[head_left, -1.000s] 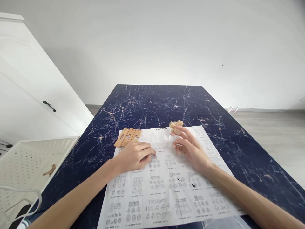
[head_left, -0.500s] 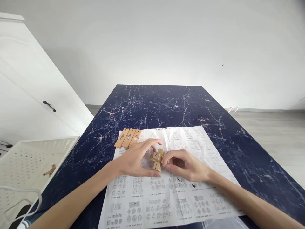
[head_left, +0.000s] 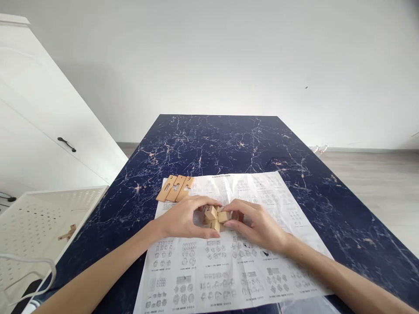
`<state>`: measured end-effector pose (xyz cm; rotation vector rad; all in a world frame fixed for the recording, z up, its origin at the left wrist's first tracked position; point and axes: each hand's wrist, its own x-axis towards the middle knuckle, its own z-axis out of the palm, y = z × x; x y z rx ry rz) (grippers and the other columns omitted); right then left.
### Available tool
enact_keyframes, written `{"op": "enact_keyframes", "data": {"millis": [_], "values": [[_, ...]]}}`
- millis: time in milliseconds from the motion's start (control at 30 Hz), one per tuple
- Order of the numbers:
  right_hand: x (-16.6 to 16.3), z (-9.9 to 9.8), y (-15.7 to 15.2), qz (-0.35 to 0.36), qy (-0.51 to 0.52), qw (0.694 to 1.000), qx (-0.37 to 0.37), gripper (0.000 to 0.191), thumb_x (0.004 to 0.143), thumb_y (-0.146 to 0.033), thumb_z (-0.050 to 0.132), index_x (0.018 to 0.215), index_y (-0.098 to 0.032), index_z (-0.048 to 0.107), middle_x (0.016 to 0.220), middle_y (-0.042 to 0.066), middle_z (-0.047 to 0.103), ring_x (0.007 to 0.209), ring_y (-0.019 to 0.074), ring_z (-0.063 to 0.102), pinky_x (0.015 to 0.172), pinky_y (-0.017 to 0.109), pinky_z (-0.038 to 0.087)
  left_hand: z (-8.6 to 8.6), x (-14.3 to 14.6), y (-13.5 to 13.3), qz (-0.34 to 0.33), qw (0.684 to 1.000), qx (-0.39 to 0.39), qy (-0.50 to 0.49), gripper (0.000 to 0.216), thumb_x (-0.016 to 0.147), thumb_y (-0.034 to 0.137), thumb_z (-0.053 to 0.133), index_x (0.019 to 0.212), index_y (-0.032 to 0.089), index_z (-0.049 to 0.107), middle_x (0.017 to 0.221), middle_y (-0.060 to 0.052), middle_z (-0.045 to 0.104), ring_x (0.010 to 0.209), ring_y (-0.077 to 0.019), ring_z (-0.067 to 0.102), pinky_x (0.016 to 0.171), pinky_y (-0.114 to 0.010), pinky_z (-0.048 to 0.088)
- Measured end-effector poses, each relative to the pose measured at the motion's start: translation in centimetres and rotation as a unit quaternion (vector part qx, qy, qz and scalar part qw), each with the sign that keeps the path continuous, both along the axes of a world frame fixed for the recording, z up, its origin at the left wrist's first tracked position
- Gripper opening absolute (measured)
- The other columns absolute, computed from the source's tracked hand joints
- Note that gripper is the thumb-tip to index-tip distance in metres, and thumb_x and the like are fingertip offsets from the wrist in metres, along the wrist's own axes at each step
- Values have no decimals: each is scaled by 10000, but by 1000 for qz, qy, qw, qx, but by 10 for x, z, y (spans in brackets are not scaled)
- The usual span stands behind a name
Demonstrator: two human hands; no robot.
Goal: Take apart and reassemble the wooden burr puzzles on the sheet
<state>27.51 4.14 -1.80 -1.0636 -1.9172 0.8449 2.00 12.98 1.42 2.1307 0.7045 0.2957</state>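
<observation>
A small wooden burr puzzle (head_left: 214,223) of interlocking blocks, some numbered, is held low over the printed sheet (head_left: 229,257). My left hand (head_left: 186,218) curls around its left side, thumb near the front block and fingers behind. From the right, the thumb and index finger of my right hand (head_left: 257,222) pinch the block that sticks out on that side. Parts of the puzzle are hidden by my fingers. Beyond my left hand, flat wooden pieces (head_left: 176,188) with cut-out slots, marked 2, 1 and 3, lie side by side at the sheet's upper left corner.
The dark blue marbled table (head_left: 216,144) stretches away towards a pale wall. On the left stands a white perforated basket (head_left: 39,213) holding a small wooden piece (head_left: 67,233) and a white cable (head_left: 29,258). A white cabinet (head_left: 42,113) is behind it.
The puzzle has turned between my hands, its 2 block shifting left and a block now facing right. My right fingers have moved onto that block, and my left fingers have closed in slightly.
</observation>
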Motion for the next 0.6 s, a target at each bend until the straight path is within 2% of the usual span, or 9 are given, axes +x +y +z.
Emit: {"op": "enact_keyframes", "data": {"millis": [100, 167, 233, 300, 400, 500, 600], "values": [[1, 1, 1, 23, -12, 997, 78, 197, 1147, -253, 542, 1289, -249, 679, 1157, 82, 755, 905, 184, 737, 740, 317, 599, 2, -1, 1, -24, 999, -18, -14, 563, 860, 622, 814, 1284, 256, 760, 1152, -68, 814, 1014, -282, 764, 862, -391, 606], [1, 2, 1, 27, -22, 995, 97, 196, 1153, -256, 532, 1294, -246, 669, 1161, 85, 754, 879, 177, 740, 732, 315, 606, 2, -2, 2, -45, 998, -34, -27, 514, 905, 622, 761, 1254, 245, 769, 1100, -66, 818, 960, -266, 764, 842, -386, 611], [2, 1, 1, 17, -28, 995, 94, 179, 1148, -273, 552, 1285, -244, 663, 1113, 74, 756, 811, 165, 722, 678, 300, 594, 2, -2, 2, -49, 997, -51, -42, 530, 943, 618, 732, 1328, 254, 733, 1181, -79, 809, 1014, -275, 768, 889, -410, 620], [2, -1, 1, -3, -29, 996, 88, 168, 1141, -282, 569, 1276, -241, 661, 1101, 71, 757, 776, 157, 704, 655, 293, 588, 1, -2, 1, -28, 996, -56, -63, 637, 939, 624, 756, 1463, 282, 640, 1362, -106, 756, 1174, -308, 747, 995, -461, 614], [1, -3, 0, -39, -30, 995, 88, 155, 1127, -294, 607, 1257, -230, 662, 1077, 68, 764, 722, 144, 683, 638, 289, 589, -2, -1, -2, 11, 997, -30, -74, 926, 807, 654, 898, 1580, 326, 508, 1562, -140, 621, 1378, -373, 652, 1117, -541, 570], [-1, -3, -2, -58, -26, 994, 84, 157, 1115, -305, 635, 1244, -219, 664, 993, 50, 763, 685, 141, 677, 610, 282, 586, -3, 1, -5, 12, 999, -1, -42, 1098, 689, 659, 982, 1600, 349, 454, 1599, -147, 572, 1428, -412, 606, 1126, -573, 559], [-2, -2, -2, -62, -19, 995, 80, 161, 1110, -319, 645, 1233, -217, 665, 926, 32, 748, 662, 139, 672, 589, 274, 583, -3, 5, -9, 19, 1000, 24, 0, 1061, 714, 664, 966, 1582, 337, 449, 1581, -147, 590, 1389, -417, 627, 1115, -588, 552]]}}
